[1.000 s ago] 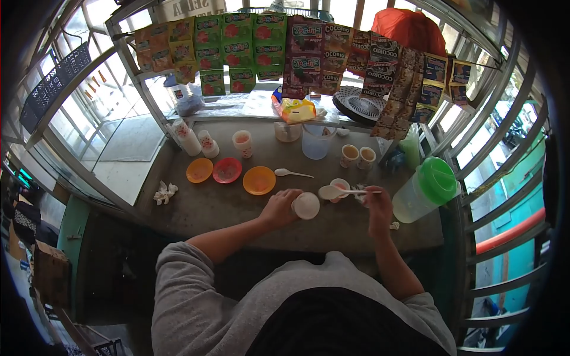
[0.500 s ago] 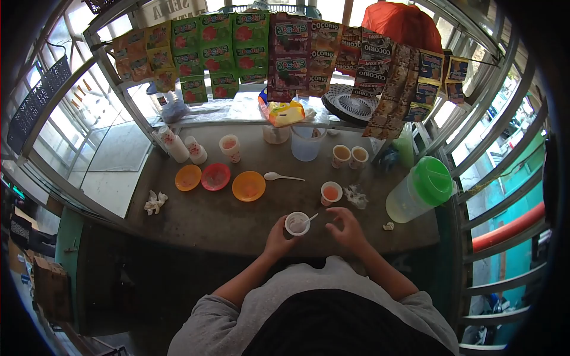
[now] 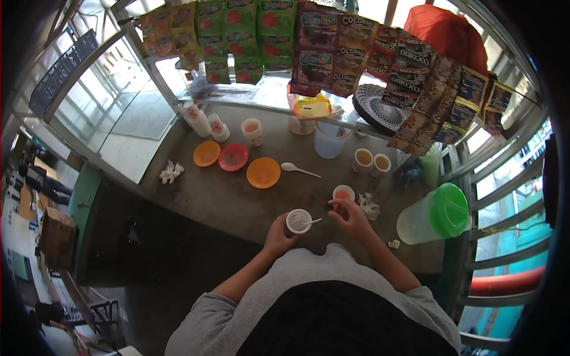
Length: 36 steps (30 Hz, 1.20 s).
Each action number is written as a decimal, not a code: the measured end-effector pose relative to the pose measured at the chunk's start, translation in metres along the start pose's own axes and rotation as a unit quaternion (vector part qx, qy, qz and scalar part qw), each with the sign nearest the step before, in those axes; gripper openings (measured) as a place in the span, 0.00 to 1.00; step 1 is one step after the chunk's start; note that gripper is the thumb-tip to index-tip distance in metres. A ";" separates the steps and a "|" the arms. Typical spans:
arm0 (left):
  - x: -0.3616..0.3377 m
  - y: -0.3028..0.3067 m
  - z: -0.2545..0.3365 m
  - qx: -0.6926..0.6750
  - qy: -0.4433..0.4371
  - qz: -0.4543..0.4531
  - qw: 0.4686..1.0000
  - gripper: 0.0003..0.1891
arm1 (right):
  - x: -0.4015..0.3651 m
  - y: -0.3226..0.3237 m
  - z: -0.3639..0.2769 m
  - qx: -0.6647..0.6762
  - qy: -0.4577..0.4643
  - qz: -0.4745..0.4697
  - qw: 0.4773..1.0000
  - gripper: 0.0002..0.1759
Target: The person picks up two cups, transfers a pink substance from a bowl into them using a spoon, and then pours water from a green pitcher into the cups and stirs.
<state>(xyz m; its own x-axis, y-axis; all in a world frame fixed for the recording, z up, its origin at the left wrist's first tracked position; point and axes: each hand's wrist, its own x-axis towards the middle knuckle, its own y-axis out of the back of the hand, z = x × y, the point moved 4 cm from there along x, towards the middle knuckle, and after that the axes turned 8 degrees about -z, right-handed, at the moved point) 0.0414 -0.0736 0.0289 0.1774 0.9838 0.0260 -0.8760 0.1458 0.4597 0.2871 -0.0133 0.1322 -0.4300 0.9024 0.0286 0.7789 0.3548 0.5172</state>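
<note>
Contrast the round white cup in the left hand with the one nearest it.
The held white cup has a white spoon in it; the standing white cup shows none. The held white cup looks pale inside; the standing white cup shows pinkish-orange contents. Both have round rims.

Tbl point(image 3: 219, 196) w/ cups point(image 3: 343, 193), 3 plates point(image 3: 263, 172), spoon point(image 3: 289, 167), jug point(image 3: 418, 224).

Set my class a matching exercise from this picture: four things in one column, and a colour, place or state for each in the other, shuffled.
Things
1. Left hand
2. Pitcher lid
3. Red plate
4. Loose spoon

Descriptions
A. Between two orange plates
B. Wrapped around a white cup with a spoon handle sticking out
C. Lying on the counter, just right of a plate
D. Green

Pairs: 1-B, 2-D, 3-A, 4-C
</note>
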 end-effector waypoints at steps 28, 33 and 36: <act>0.006 0.134 -0.050 -0.105 0.061 0.126 0.985 0.38 | 0.140 -0.103 -0.043 0.298 0.003 0.066 0.952 0.08; -0.016 0.223 -0.127 -0.090 0.056 0.155 0.982 0.41 | 0.229 -0.199 -0.028 0.448 -0.111 0.099 0.881 0.11; -0.026 0.279 -0.134 -0.210 0.085 0.150 0.962 0.40 | 0.279 -0.253 -0.028 0.450 -0.162 0.105 0.872 0.11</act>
<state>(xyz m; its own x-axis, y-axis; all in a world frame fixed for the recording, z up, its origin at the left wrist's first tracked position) -0.2670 -0.0445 0.0377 -0.1570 0.9858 -0.0600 -0.9866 -0.1539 0.0537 -0.0426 0.1415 0.0336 -0.1976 0.9407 -0.2759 0.9301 0.0911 -0.3557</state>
